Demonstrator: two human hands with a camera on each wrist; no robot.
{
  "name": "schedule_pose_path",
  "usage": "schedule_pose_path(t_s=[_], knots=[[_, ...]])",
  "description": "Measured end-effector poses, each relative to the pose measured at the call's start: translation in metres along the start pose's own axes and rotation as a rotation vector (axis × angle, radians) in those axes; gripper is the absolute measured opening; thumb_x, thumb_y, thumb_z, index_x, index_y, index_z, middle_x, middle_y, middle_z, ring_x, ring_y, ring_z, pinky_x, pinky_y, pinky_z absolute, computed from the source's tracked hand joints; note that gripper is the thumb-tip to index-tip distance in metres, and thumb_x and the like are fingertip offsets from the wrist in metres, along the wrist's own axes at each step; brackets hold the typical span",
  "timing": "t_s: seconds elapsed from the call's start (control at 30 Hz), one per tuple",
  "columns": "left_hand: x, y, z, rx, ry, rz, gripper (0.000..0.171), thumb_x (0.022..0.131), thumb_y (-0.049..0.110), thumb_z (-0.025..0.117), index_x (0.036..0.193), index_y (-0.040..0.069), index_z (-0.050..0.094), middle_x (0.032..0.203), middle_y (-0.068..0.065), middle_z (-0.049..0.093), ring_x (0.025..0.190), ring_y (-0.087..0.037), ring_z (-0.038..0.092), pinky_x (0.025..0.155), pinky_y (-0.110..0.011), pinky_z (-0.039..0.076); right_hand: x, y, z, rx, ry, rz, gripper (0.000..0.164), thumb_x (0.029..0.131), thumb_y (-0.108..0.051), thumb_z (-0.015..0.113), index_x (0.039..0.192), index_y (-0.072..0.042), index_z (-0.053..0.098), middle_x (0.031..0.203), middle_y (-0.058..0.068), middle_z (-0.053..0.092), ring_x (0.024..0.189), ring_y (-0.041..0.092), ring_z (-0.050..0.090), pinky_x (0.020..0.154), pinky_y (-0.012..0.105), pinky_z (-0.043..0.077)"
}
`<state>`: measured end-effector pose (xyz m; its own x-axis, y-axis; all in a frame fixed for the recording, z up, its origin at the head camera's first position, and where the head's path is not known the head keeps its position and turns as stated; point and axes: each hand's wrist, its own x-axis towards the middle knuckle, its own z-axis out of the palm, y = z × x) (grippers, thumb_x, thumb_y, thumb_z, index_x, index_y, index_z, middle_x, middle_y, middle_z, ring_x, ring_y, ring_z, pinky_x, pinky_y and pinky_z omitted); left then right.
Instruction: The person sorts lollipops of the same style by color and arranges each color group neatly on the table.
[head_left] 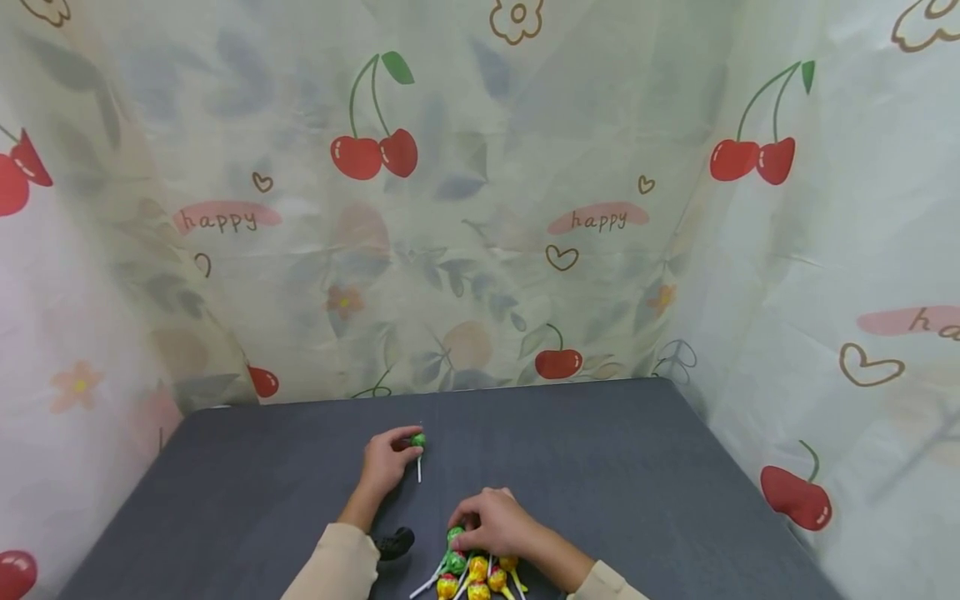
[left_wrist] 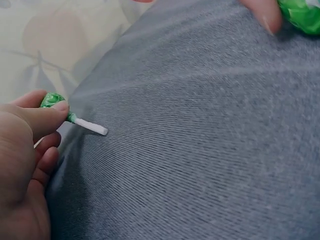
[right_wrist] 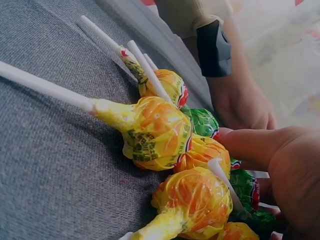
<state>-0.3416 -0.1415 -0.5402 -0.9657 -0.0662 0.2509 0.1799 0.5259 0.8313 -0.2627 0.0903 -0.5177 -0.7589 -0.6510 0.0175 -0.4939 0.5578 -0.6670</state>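
Note:
My left hand [head_left: 385,461] pinches a green-wrapped lollipop [head_left: 418,440] by its wrapped head between thumb and fingers. Its white stick [left_wrist: 91,126] points away from the hand in the left wrist view. Nearer the front, my right hand [head_left: 498,523] reaches down over a pile of lollipops and grips a green one [head_left: 454,533] at the pile's far side. The right thumb [right_wrist: 250,145] shows against the pile in the right wrist view; the other fingertips are partly hidden there. Yellow lollipops [right_wrist: 157,132] lie in front, with sticks pointing several ways.
A dark grey cloth covers the table [head_left: 600,467]. Patterned curtains [head_left: 450,208] with cherries hang behind it and at both sides. A black band [head_left: 395,543] sits at the left wrist, near the pile.

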Motion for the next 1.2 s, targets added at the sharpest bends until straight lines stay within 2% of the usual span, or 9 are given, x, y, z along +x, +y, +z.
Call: schedule_pose_path(t_s=[0.17, 0.4, 0.53, 0.9, 1.2], knots=[[-0.001, 0.002, 0.003, 0.063, -0.004, -0.015, 0.029, 0.081, 0.008, 0.078, 0.11, 0.011, 0.074, 0.089, -0.001, 0.068, 0.082, -0.017, 0.06, 0.073, -0.037, 0.047, 0.001, 0.001, 0.001, -0.003, 0.001, 0.002, 0.013, 0.083, -0.036, 0.077, 0.092, -0.026, 0.076, 0.066, -0.02, 0.059, 0.065, -0.002, 0.051, 0.076, 0.03, 0.033], [-0.004, 0.002, 0.005, 0.097, 0.007, 0.004, 0.026, 0.081, 0.007, 0.079, 0.106, 0.009, 0.075, 0.084, -0.001, 0.068, 0.078, -0.017, 0.06, 0.072, -0.038, 0.046, 0.0, -0.001, 0.0, 0.002, -0.002, 0.023, 0.012, 0.083, -0.035, 0.077, 0.091, -0.026, 0.076, 0.066, -0.019, 0.059, 0.063, -0.002, 0.053, 0.078, 0.031, 0.033], [-0.005, 0.002, 0.004, 0.101, 0.002, 0.0, 0.025, 0.082, 0.009, 0.078, 0.107, 0.01, 0.075, 0.084, 0.0, 0.068, 0.078, -0.016, 0.06, 0.073, -0.037, 0.045, -0.001, -0.001, 0.001, -0.001, 0.002, 0.033, 0.012, 0.083, -0.034, 0.077, 0.091, -0.026, 0.076, 0.066, -0.019, 0.06, 0.065, -0.002, 0.052, 0.078, 0.032, 0.033], [-0.009, 0.001, 0.004, 0.094, 0.016, -0.001, 0.027, 0.081, 0.008, 0.078, 0.108, 0.01, 0.074, 0.085, 0.001, 0.068, 0.077, -0.014, 0.06, 0.07, -0.035, 0.047, 0.002, -0.003, 0.001, -0.043, 0.033, -0.003, 0.012, 0.082, -0.033, 0.078, 0.091, -0.025, 0.076, 0.067, -0.022, 0.058, 0.069, -0.003, 0.048, 0.074, 0.028, 0.032], [-0.007, 0.0, 0.006, 0.093, 0.017, -0.005, 0.028, 0.08, 0.008, 0.079, 0.107, 0.01, 0.074, 0.084, 0.001, 0.068, 0.076, -0.014, 0.06, 0.07, -0.035, 0.047, 0.012, -0.003, -0.01, -0.057, 0.051, -0.006, 0.017, 0.081, -0.029, 0.078, 0.097, -0.022, 0.075, 0.073, -0.02, 0.059, 0.071, -0.001, 0.049, 0.074, 0.031, 0.034]])
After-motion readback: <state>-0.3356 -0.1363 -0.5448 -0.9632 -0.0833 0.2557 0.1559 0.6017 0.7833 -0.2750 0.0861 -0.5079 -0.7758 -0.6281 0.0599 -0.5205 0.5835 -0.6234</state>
